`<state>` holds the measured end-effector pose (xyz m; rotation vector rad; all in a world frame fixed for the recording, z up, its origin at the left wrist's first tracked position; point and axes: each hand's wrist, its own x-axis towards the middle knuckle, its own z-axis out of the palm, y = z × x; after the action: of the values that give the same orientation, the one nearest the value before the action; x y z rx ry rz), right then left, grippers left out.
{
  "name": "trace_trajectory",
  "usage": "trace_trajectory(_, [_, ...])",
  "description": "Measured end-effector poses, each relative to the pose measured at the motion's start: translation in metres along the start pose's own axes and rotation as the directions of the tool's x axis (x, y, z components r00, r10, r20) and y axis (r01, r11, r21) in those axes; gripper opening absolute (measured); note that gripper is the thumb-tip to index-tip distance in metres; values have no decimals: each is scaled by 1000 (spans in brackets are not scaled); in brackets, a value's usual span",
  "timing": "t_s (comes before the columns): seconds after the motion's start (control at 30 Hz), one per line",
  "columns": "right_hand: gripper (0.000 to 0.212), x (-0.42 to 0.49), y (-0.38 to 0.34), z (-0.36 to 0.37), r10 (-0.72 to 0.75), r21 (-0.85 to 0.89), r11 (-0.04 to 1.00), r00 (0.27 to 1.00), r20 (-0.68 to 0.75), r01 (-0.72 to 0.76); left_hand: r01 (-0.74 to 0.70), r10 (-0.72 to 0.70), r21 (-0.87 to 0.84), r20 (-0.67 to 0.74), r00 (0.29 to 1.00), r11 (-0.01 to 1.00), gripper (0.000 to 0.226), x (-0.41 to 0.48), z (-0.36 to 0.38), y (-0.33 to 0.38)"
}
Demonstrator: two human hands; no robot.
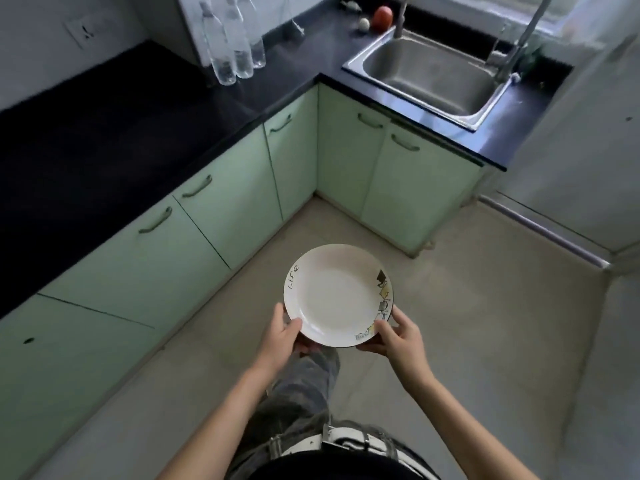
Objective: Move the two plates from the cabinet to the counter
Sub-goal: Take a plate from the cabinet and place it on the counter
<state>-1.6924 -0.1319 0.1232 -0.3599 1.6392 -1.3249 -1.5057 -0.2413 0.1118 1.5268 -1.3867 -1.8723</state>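
A white plate [337, 294] with a dark rim, the word "Life" and a small drawing on its edge is held level over the floor in front of me. My left hand [282, 336] grips its near-left rim, thumb on top. My right hand [394, 336] grips its near-right rim the same way. It could be a stack of two plates; I cannot tell, only one face shows. The black counter [104, 133] runs along the left, above pale green cabinet doors [221, 209], all shut.
Three clear plastic bottles [232, 46] stand at the counter's back corner. A steel sink [433, 74] with a tap sits in the far counter, an orange fruit [382, 17] and a small white ball behind it. A white appliance [581, 150] stands at right.
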Motion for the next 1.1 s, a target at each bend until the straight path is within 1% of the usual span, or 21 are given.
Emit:
trace_trajectory(0.1, [38,72,-30,18,2,-30,1000,999,47,-1,6,-8,-47,-33,999,999,12,58,-6,31])
trace_trajectory(0.27, [37,174,-94,71,-17,-64,998,992,122,25,-15,5,-108,-97,995,994,12,144,-40,98])
trace_trajectory(0.43, [41,256,-152,132,-31,-115,991,966,258,62,-58,14,-181,-238,971,982,9,204,-80,145])
trace_trajectory(0.53, [38,304,-175,165,5,-152,987,932,363,54,-58,-25,-237,-332,943,970,9,236,-98,156])
trace_trajectory(0.63, [36,355,-189,202,52,-215,975,889,456,53,-59,-74,-288,-429,900,956,10,267,-114,167])
trace_trajectory(0.7, [38,389,-202,230,66,-255,964,852,519,80,-79,-98,-326,-493,864,942,10,288,-127,178])
trace_trajectory(0.77, [37,422,-219,260,97,-292,951,801,591,100,-99,-127,-358,-556,821,929,9,309,-143,193])
trace_trajectory(0.83, [36,446,-234,287,120,-324,939,770,627,117,-95,-158,-372,-595,788,923,10,324,-157,209])
trace_trajectory(0.97, [36,494,-266,349,162,-357,925,713,683,131,-144,-181,-402,-666,723,904,11,361,-193,240])
trace_trajectory(1.03, [34,513,-276,381,163,-357,922,683,712,152,-170,-189,-418,-688,700,892,8,378,-214,253])
trace_trajectory(1.1, [32,530,-280,411,180,-352,926,657,732,138,-173,-203,-431,-694,691,885,8,396,-239,261])
